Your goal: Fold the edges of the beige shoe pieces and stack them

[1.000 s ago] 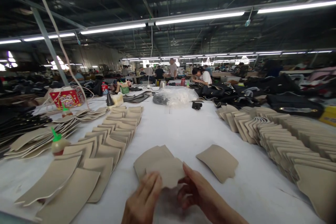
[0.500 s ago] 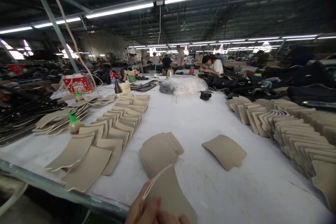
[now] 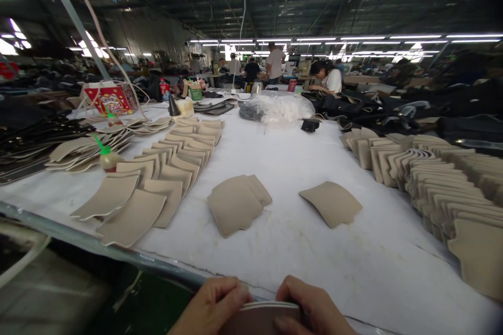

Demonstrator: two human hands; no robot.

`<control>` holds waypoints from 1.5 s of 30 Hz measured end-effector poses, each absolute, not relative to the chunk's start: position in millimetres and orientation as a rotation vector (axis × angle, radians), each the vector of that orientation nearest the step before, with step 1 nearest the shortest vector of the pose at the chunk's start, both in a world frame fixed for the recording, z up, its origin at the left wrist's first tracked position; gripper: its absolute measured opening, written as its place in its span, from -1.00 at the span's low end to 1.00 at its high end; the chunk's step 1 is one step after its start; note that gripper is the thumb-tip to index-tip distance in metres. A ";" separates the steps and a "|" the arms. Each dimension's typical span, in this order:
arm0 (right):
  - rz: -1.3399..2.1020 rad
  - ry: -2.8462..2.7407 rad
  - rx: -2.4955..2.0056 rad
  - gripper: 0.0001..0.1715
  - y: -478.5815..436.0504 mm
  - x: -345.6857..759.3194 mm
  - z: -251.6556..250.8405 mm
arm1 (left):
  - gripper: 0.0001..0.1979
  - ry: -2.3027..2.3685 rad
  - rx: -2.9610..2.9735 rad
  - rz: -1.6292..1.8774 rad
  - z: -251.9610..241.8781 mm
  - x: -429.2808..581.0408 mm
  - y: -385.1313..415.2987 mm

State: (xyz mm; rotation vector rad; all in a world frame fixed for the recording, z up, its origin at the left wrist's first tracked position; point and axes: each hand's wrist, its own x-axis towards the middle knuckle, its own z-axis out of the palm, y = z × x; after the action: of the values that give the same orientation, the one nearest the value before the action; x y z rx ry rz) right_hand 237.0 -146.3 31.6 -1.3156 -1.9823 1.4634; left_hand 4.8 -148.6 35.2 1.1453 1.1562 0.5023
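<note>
At the bottom of the head view, my left hand (image 3: 216, 306) and my right hand (image 3: 308, 306) grip a curved layered panel (image 3: 261, 319) from its two sides. Its face looks brown in shadow, with pale edges along the top; the lower part is cut off by the frame. Both hands are closed on it over the table's near edge. Beyond them on the white tabletop lie overlapping beige panels (image 3: 236, 207) and, to their right, a single beige panel (image 3: 330, 204).
Overlapping rows of beige panels stand at the left (image 3: 173, 167) and right (image 3: 440, 193). A green-tipped glue bottle (image 3: 107, 158) is among the left panels. A clear plastic bag (image 3: 281, 107) lies at the back, near a red box (image 3: 112, 98). A person (image 3: 328, 77) sits beyond.
The held panel has come down toward me, off the table panels, and now shows its darker face. My right hand has come into fuller view on its right side. The camera has tilted down.
</note>
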 end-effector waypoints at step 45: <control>0.260 -2.522 -0.862 -0.69 -146.6 201.8 20.4 | -0.86 1.045 1.498 0.294 35.1 7.2 -129.6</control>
State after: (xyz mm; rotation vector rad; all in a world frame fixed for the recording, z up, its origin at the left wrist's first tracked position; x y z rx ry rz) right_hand 201.8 -146.6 20.4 -0.8618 -2.5220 0.2600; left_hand 7.2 -129.6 35.1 1.4980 1.0451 0.2937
